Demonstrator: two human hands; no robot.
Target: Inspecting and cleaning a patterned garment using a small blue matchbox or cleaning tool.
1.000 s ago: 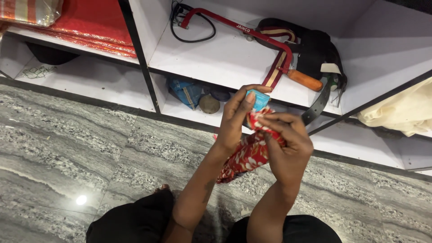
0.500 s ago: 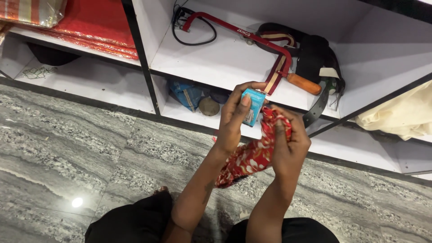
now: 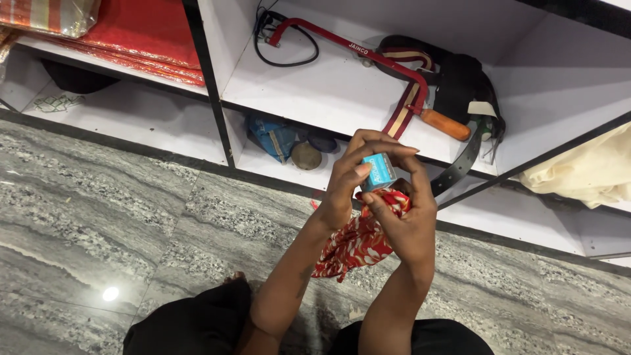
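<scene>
Hands on a blue box
Left hand [image 3: 345, 181] and right hand [image 3: 404, 220] both pinch the box [image 3: 379, 171]; red cloth [image 3: 358, 240] hangs from the right, at 6 o'clock.

1. The white shelf unit [image 3: 342, 92] carries a red-framed hacksaw [image 3: 368, 56], a black cable [image 3: 282, 46] and a black bag [image 3: 460, 82].
2. Folded red cloths [image 3: 131, 33] fill its left compartment.
3. The grey marble floor [image 3: 98, 210] lies below.
</scene>
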